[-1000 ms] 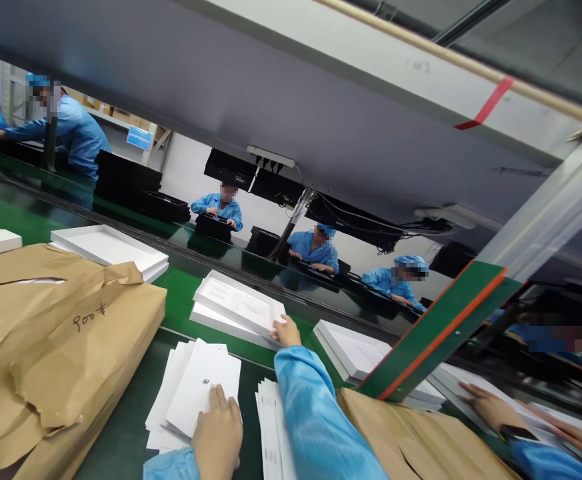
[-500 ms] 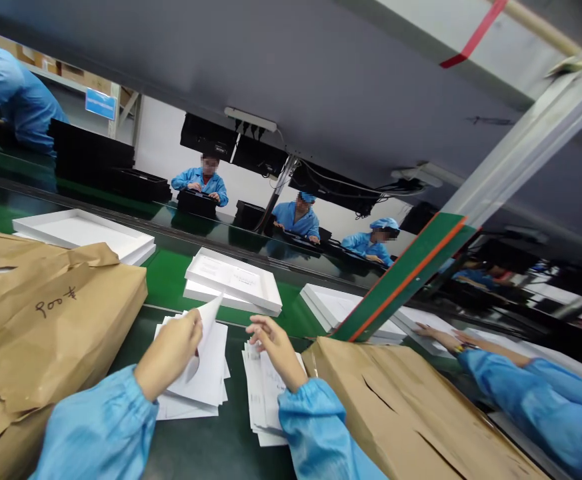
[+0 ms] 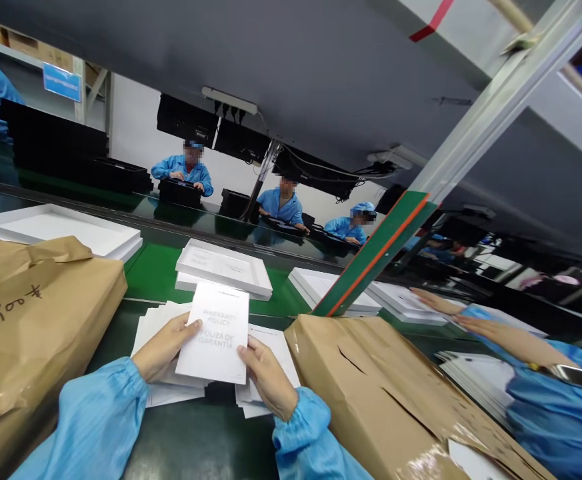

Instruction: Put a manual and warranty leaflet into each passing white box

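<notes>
Between my hands is a white warranty leaflet [image 3: 214, 327], its grey printed title facing me. My left hand [image 3: 167, 343] pinches its left edge, thumb on top. At the lower right edge my right hand [image 3: 271, 377] grips it, with the thumb in front. Underneath and to the left lies a loose pile of white leaflets [image 3: 145, 327], partly hidden by my left hand. A second stack of white leaflets [image 3: 275, 343] sits behind my right hand. Just past the held leaflet, an open white box tray [image 3: 255, 283] rests on the green belt.
Brown paper packages flank me, one at left [image 3: 71, 313] and one at right [image 3: 371, 373]. A slanted green and orange post [image 3: 375, 257] rises beyond the right one. More white box trays [image 3: 115, 243] line the belt. A co-worker's arms [image 3: 505, 340] reach in from the right.
My left hand has lifted a leaflet from the left pile and turned it face-on. My right hand has moved left from the other stack and taken hold of it. The view has shifted slightly.
</notes>
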Motion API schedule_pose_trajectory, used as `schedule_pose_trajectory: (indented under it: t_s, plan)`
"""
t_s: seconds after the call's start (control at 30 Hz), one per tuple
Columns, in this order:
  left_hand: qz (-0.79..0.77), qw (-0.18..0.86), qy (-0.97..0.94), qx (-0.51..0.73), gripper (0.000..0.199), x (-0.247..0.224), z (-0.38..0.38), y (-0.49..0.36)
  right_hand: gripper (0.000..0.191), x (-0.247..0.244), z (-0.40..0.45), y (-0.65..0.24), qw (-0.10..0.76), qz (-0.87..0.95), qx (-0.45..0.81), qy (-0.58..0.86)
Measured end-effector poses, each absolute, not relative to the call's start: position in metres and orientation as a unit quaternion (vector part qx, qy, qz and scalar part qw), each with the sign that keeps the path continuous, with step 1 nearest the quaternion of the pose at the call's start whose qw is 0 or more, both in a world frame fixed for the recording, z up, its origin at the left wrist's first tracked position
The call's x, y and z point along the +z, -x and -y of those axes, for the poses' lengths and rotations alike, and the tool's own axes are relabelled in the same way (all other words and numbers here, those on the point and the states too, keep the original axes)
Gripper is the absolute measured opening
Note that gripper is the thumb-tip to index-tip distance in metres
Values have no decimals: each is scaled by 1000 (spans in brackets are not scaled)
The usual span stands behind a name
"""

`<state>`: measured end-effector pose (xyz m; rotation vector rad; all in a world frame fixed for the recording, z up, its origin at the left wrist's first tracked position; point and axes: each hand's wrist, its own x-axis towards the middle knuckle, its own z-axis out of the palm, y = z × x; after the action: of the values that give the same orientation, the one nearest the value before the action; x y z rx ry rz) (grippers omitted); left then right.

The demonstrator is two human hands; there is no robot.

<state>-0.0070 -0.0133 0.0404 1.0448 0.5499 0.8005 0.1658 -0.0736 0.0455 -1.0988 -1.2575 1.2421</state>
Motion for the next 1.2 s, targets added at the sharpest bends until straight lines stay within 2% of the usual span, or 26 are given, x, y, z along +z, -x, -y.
schedule_pose_trajectory:
  t_s: [0.13,0.2,0.33,0.43,0.57,0.67,0.83,0.9,0.97,1.07,1.2]
  plan:
    - [-291,745,-390,456,39,14,2,0,26,55,83,-194,447,592,339,578]
    - [-312,734,-357,487,38,6,-2,-2,29,57,93,-208,353,634,246,643]
    - [-312,723,-358,503,38,2,-4,-3,51,48,117,-216,131,657,128,731]
    - [-315,718,-368,500,38,2,-3,-3,32,45,127,-210,81,679,76,726]
    - [-314,714,-375,501,40,2,-2,-2,10,51,130,-213,100,702,94,699]
    - [-315,712,-384,496,41,0,-3,-2,15,54,128,-223,149,687,94,705]
    - [-319,707,-392,494,45,-4,-3,-2,21,63,115,-224,382,575,-50,722]
    - [-314,693,-409,504,46,-3,-1,-3,19,66,104,-210,433,571,-129,685]
    - [-296,678,-436,513,46,0,1,-3,18,65,90,-187,428,639,-187,611]
    - [-262,665,-468,519,48,8,0,0,20,50,72,-150,354,760,-229,495]
    - [-272,636,-492,529,51,16,-6,9,20,30,59,-121,278,802,-239,472]
